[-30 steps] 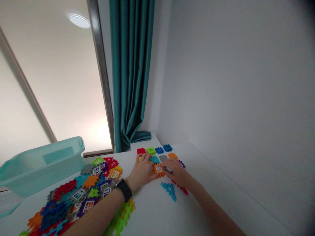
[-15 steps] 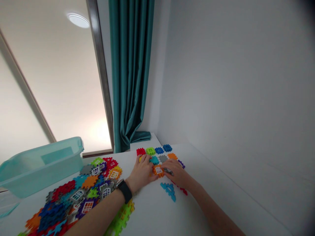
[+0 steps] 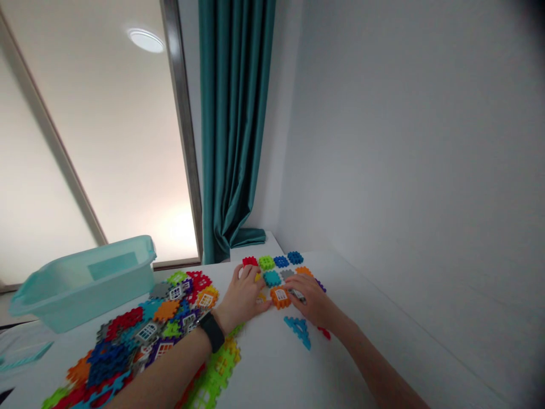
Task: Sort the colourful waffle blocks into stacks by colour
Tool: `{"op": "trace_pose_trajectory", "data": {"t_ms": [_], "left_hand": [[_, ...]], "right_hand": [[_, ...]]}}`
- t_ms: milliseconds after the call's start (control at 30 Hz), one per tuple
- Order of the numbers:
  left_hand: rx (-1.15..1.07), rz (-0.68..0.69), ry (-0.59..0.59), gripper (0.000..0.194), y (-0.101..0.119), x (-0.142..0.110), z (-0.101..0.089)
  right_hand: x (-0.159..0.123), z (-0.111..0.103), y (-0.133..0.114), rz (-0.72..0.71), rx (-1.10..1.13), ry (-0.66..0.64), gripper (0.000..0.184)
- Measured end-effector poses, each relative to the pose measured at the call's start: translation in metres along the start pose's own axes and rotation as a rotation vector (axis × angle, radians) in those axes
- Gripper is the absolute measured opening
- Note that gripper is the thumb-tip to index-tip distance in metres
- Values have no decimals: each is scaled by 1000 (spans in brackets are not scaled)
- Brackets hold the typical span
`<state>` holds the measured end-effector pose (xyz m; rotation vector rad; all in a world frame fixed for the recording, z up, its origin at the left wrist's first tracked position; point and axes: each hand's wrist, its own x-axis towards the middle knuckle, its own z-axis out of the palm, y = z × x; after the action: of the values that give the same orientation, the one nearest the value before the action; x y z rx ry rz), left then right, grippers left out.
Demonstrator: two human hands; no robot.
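Tiles lay heaped and unsorted well left of the orange window tile. Just left of it, the left hand rested palm down, fingers partly spread over yellow pieces. Behind it, squares stood in loose rows. Just right, the right hand arched over a gray window tile, fingers bent. Neither hand's hold could be told.
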<state>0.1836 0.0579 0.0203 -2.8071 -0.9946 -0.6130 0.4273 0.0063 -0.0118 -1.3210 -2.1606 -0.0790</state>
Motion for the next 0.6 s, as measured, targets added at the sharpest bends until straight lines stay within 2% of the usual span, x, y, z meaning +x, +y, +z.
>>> {"op": "trace_pose_trajectory", "data": {"t_ms": [300,433,600], "left_hand": [[45,-56,-21,23,-29,-38,-26],[40,-114,-47,19,-48,-62,-42],[61,-180,-91,19,-67,-93,-68]], "right_hand": [[27,-10,-47,-53,-2,-78,20],[40,-1,-67,-88,14,-137,20],[58,20,-93,-143,66,-165,21]]}}
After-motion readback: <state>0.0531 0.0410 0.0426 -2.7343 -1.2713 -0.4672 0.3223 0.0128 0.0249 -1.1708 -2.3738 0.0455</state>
